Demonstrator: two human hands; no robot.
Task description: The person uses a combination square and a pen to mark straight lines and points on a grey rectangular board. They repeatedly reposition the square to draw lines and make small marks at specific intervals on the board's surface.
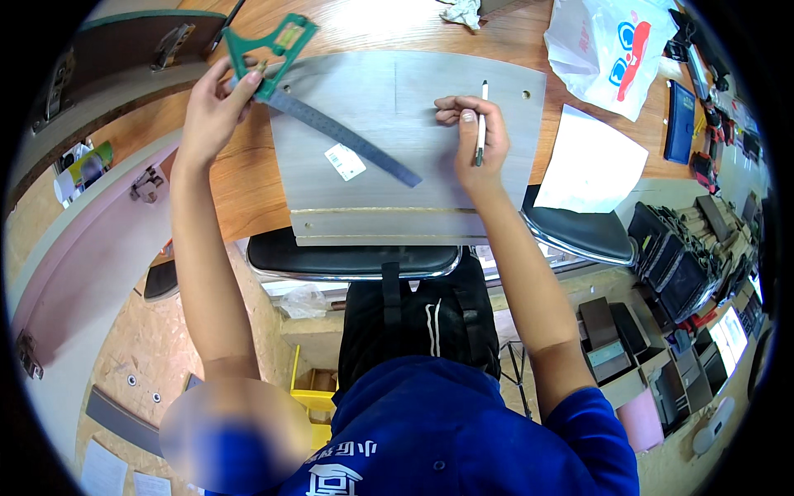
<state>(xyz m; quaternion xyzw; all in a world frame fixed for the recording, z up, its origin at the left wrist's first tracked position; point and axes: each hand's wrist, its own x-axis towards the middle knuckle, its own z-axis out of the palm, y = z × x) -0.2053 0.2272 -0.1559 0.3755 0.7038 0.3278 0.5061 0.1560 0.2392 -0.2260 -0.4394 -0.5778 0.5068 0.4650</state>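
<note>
My left hand [210,114] is closed around the green head of a combination square [351,140], its thumb and fingers by the brass knob. The steel blade slants down to the right over a grey board [463,194]. My right hand [481,145] is at the board's right half, fingers curled, with a slim white pen [485,95] held upright against them. A thin straight line [395,88] shows on the board's upper part. Below the blade sits a white barcode sticker [344,162]. A narrow strip [372,227] runs along the board's near edge.
To the right lie a white paper sheet [591,161], a plastic bag [600,54] and a blue notebook [680,122]. Black-seated stools [356,259] stand under the table's near edge. Panels with hinges [107,194] rise at the left. Boxes of dark boards [670,376] are at the lower right.
</note>
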